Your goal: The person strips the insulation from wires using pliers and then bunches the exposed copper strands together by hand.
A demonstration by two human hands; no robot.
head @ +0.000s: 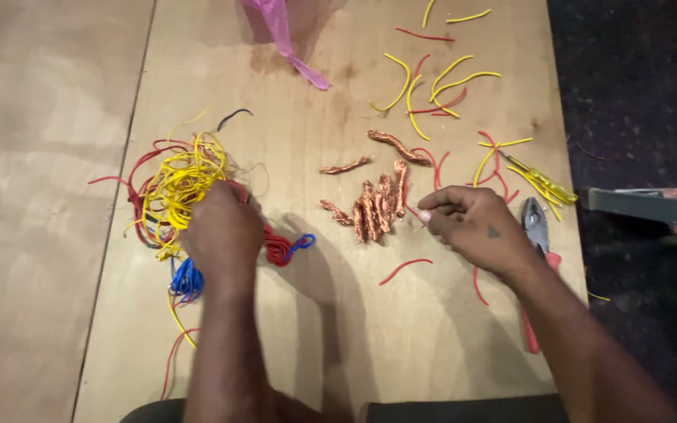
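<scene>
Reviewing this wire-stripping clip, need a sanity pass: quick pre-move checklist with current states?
1. Left hand gripping the tangled wire bundle: ok.
2. Right hand free of tools, fingertips beside the bare copper strands: ok.
3. Pliers within reach, lying beside the right wrist: ok.
4. Yellow-handled screwdriver lying apart from both hands: ok.
5. Whether the right fingertips pinch a wire: cannot tell.
6. Board free of loose insulation scraps: not ok.

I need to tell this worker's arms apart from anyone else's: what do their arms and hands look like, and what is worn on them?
Both forearms are bare, with no sleeves, gloves, watch or rings visible. The right hand carries a small dark mark on its back; the left hand shows none.
</scene>
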